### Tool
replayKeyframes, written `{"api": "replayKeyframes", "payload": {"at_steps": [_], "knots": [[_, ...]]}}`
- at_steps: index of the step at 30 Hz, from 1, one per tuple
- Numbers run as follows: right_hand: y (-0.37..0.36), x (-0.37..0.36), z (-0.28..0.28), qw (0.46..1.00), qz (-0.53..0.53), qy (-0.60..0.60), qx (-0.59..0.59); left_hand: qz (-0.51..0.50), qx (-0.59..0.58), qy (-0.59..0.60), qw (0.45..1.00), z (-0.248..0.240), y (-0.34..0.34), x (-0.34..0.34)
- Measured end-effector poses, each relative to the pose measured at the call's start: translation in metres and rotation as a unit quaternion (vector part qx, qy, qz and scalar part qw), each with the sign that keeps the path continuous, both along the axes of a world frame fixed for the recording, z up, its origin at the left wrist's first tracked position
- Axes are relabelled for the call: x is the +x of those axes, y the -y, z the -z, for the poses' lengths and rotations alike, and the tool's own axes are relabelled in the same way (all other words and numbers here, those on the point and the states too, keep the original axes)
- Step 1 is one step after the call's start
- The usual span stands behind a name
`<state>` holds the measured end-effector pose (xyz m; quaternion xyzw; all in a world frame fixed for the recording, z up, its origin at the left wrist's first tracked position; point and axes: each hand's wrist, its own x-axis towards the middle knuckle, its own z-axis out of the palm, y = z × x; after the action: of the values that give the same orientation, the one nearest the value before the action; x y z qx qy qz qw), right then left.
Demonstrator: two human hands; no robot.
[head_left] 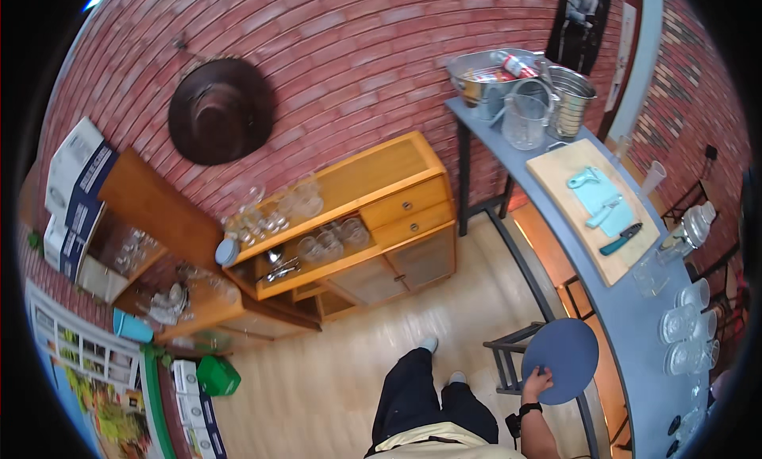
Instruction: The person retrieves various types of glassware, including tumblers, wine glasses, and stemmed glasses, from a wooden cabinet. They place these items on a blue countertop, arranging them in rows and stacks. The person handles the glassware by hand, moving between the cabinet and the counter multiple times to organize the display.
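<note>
My right hand (537,383) is at the near left edge of a stool's round blue-grey seat (565,356), its fingers bent over the rim and gripping it. A black band circles that wrist. Dark legs of the stool (508,360) stick out to the left beneath the seat, beside the bar counter. My left hand is out of the picture.
The curved blue counter (548,173) carries a cutting board (556,169) with turquoise tools and a knife, a metal tub (468,66), a pitcher (524,117), a shaker (698,221) and several glasses. A wooden cabinet (381,161) with glassware lines the brick wall. A green bin (217,376) stands left.
</note>
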<state>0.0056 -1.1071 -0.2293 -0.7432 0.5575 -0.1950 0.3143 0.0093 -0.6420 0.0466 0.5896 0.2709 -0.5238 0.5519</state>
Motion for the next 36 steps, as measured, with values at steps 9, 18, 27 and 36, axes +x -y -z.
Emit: {"api": "replayKeyframes", "payload": {"at_steps": [9, 18, 27, 36], "knots": [[-0.09, -0.003, 0.016, 0.987, -0.155, -0.048, -0.017, -0.21, -0.052, -0.06, 0.974, 0.008, -0.058, -0.175], [-0.236, 0.001, -0.008, 0.904, -0.405, -0.126, -0.048, -0.469, -0.054, -0.008, 0.881, 0.04, -0.113, -0.344], [-0.44, 0.081, -0.068, 0.741, -0.649, -0.151, -0.084, -0.675, -0.087, -0.062, 0.73, 0.107, -0.221, -0.376], [-0.564, 0.181, -0.056, 0.632, -0.755, -0.138, 0.106, -0.685, -0.026, -0.088, 0.723, 0.201, -0.237, -0.335]]}}
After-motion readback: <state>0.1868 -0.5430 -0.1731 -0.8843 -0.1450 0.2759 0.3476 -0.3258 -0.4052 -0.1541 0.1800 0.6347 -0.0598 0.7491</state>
